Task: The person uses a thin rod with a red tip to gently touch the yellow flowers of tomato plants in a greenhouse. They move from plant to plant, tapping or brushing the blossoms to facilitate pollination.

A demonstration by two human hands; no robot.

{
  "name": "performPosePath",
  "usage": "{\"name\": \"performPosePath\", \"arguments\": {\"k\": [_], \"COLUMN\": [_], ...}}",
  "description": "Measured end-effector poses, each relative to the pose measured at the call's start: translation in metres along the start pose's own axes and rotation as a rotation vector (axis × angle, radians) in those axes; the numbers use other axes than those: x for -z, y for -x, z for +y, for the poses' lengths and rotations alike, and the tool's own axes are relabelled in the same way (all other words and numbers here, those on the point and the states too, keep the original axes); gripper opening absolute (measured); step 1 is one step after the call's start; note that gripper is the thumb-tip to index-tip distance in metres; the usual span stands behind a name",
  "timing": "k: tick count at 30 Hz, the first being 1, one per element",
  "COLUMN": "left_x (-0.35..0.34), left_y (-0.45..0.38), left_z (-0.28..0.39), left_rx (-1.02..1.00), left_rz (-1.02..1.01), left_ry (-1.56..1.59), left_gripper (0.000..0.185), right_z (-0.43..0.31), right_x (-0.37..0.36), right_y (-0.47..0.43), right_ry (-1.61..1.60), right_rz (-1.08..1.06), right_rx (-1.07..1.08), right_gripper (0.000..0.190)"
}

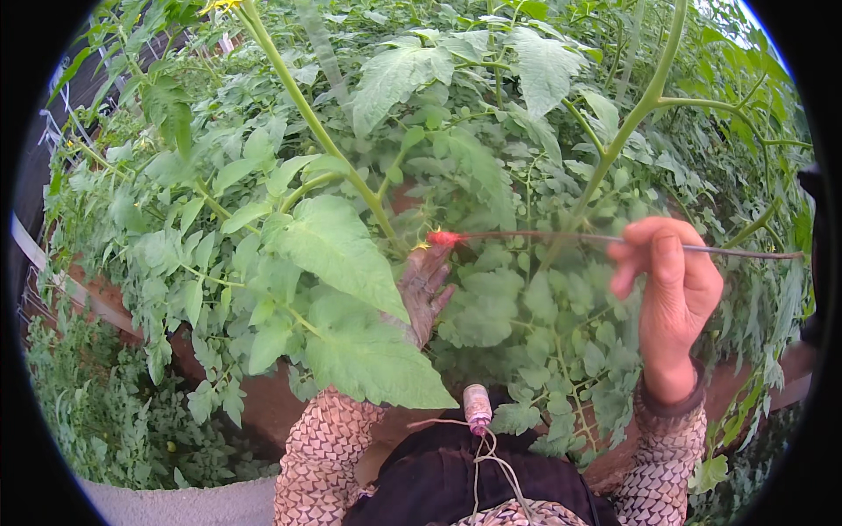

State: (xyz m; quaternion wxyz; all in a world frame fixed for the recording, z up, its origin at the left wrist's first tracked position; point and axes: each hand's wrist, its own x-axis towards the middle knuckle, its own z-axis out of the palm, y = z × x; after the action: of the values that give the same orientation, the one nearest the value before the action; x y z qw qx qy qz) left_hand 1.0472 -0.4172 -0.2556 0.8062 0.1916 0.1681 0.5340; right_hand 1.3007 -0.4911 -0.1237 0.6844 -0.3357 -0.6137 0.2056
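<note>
My right hand (pixel 674 289) pinches a thin dark rod (pixel 592 240) between thumb and fingers, and it looks slightly blurred. The rod runs nearly level leftward to a fuzzy red tip (pixel 444 238). That tip sits against small yellow tomato flowers (pixel 421 246) beside a green stem (pixel 329 141). Just below the flowers is my left hand (pixel 424 289), stained dark, its visible fingers apart and their ends close behind the red tip. Large tomato leaves (pixel 342 250) cover part of the left hand and wrist. Whether its fingers touch the flower stalk is hidden.
A small capped vial (pixel 477 404) hangs on a cord (pixel 496 454) before my dark clothing. A thick forked tomato stem (pixel 621 141) rises at right. Dense foliage (pixel 263 85) spreads beyond. A pale curved edge (pixel 191 496) lies at lower left, and wires (pixel 59 125) stand at far left.
</note>
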Motion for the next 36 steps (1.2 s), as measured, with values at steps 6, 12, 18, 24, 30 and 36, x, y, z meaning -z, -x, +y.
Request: {"name": "performPosePath", "arguments": {"k": [6,12,18,24,30,36], "left_x": [-0.030,-0.017,-0.004,-0.001,0.004,0.011], "left_y": [0.005,0.000,-0.003,-0.006,-0.010,-0.011], "left_z": [0.005,0.006,0.005,0.004,0.007,0.009], "left_rx": [-0.085,-0.114,-0.140,-0.159,-0.138,-0.121], "left_rz": [0.163,0.256,0.229,0.211,0.169,0.116], "left_ry": [-0.092,-0.140,-0.124,-0.137,-0.097,-0.045], "left_gripper": [0.041,0.034,0.027,0.027,0.024,0.022], "right_z": [0.010,0.017,0.021,0.024,0.017,0.016], "right_x": [-0.019,-0.024,-0.028,-0.031,-0.029,-0.033], "right_y": [-0.008,-0.009,-0.009,-0.011,-0.012,-0.011], "right_ry": [0.026,0.034,0.048,0.072,0.090,0.090], "right_rz": [-0.080,-0.119,-0.143,-0.138,-0.121,-0.131], "right_rx": [-0.016,-0.005,0.018,0.011,0.041,0.058], "right_gripper": [0.024,0.022,0.021,0.021,0.021,0.022]}}
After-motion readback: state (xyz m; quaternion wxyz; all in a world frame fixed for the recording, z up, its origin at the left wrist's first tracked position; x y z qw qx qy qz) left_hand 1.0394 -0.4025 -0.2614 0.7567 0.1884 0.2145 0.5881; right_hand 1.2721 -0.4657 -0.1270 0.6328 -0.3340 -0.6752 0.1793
